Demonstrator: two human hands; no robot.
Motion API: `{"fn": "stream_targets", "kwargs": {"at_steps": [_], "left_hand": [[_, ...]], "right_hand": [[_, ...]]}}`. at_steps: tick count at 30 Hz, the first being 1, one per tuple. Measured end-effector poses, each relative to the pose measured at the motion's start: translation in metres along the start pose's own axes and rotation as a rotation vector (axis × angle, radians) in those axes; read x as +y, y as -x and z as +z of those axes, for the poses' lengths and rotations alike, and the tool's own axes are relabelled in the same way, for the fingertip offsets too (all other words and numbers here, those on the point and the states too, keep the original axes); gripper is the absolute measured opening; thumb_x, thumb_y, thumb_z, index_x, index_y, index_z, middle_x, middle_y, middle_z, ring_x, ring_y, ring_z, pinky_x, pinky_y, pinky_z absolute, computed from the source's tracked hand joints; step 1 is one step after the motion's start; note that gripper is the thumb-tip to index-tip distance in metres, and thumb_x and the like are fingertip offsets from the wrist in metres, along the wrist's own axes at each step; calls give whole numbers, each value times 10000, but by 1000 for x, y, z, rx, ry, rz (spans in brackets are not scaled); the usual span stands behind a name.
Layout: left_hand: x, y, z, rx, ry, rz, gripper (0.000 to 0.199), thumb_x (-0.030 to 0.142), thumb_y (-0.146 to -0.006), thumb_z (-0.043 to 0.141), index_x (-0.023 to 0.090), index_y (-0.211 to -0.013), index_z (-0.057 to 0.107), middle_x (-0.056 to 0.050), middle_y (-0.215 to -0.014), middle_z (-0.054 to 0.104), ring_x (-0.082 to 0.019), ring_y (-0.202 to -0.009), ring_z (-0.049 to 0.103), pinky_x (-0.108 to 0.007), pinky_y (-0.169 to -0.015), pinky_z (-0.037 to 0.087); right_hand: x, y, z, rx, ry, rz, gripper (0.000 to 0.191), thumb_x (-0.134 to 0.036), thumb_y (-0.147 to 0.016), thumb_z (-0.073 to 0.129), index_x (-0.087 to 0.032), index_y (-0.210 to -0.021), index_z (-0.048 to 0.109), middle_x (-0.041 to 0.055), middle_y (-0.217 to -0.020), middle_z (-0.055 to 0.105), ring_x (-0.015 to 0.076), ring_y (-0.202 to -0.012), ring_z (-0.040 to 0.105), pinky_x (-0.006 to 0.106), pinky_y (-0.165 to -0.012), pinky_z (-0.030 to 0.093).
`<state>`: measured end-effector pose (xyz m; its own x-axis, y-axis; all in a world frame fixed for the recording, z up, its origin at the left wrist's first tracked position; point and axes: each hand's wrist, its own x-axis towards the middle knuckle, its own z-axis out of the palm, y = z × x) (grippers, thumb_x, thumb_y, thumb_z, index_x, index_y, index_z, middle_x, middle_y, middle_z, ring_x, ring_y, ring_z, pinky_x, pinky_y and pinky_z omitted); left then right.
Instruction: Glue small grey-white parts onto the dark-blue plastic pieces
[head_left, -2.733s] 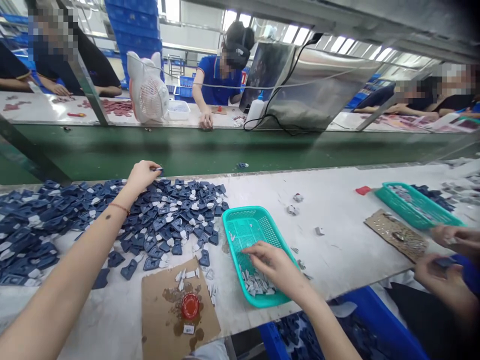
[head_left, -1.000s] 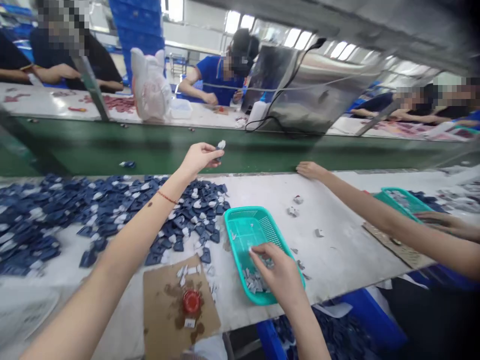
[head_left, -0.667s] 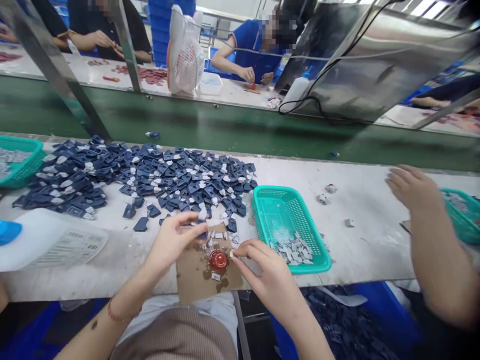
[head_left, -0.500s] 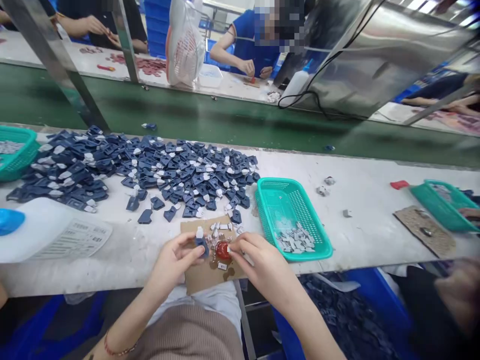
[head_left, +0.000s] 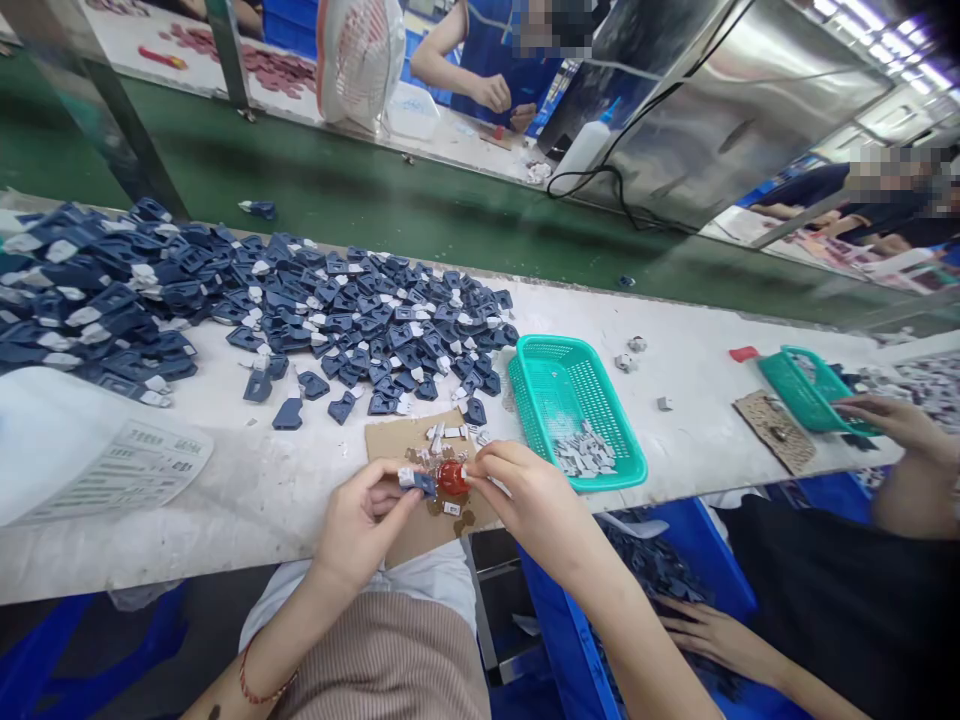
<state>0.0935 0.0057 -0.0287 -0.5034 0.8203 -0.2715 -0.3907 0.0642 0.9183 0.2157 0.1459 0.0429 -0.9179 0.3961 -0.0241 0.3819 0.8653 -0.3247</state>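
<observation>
My left hand (head_left: 356,525) pinches a dark blue plastic part (head_left: 424,485) with a white end, now lying almost level. Close by on the right, my right hand (head_left: 536,505) has thumb and forefinger closed on a small white piece (head_left: 466,473) at the edge of a round red dish (head_left: 451,480). The dish stands on a piece of cardboard (head_left: 412,540) with wet stains and several small white and metallic bits. My right fingertips hide part of the white piece.
A heap of blue parts with white ends (head_left: 360,320) covers the table's left. A green basket (head_left: 635,465) with white pieces stands right of the cardboard. A large white bottle (head_left: 67,450) lies at left. At right, a co-worker's hand (head_left: 900,420) reaches to another basket (head_left: 795,395).
The blue part in my left hand has tipped from upright to nearly level, its white end now pointing left. My view has shifted, and a co-worker's arm now reaches into the blue bin below.
</observation>
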Motion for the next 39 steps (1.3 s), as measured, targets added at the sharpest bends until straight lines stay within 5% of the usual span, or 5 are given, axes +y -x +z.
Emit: {"fn": "stream_targets", "kwargs": {"at_steps": [39], "left_hand": [[-4,0,-3,-86,-5,29,124,223,-824,644,160,-930,635,-74,-981,715,-181,-924,686,-256,-812,551]], "right_hand": [[-9,-1,1,-41,64,136,224,-74,-884,548,-169,-685,588,47,-759,626,186,-767,613,279,-678,470]]}}
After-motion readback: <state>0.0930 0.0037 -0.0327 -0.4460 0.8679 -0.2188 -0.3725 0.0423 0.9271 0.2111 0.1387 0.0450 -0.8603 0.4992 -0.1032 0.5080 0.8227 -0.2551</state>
